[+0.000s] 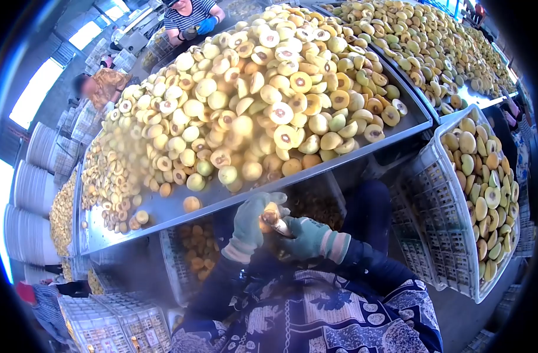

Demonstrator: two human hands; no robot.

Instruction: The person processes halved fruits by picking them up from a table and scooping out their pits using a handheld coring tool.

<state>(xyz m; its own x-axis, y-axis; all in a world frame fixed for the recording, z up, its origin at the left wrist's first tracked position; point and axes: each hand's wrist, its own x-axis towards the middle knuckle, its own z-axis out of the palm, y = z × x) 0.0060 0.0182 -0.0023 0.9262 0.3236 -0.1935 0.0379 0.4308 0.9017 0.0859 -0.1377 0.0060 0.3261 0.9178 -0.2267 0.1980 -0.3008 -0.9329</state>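
Observation:
My left hand [250, 223], in a pale green glove, is closed around a halved fruit [271, 213] in front of the metal table's edge. My right hand [307, 237], gloved the same way, grips a small tool [282, 227] whose tip touches the fruit; its exact shape is hard to make out. Both hands are close together above my lap. Beyond them a large heap of halved yellow fruit [242, 126] lies on the metal table [163, 220], many pieces showing brown centres.
A tilted crate [436, 206] of fruit halves stands at the right. Below the table edge is another crate [173, 267] with fruit. Co-workers [189, 17] sit across the table and at the left. White stacked tubs [30, 229] line the left side.

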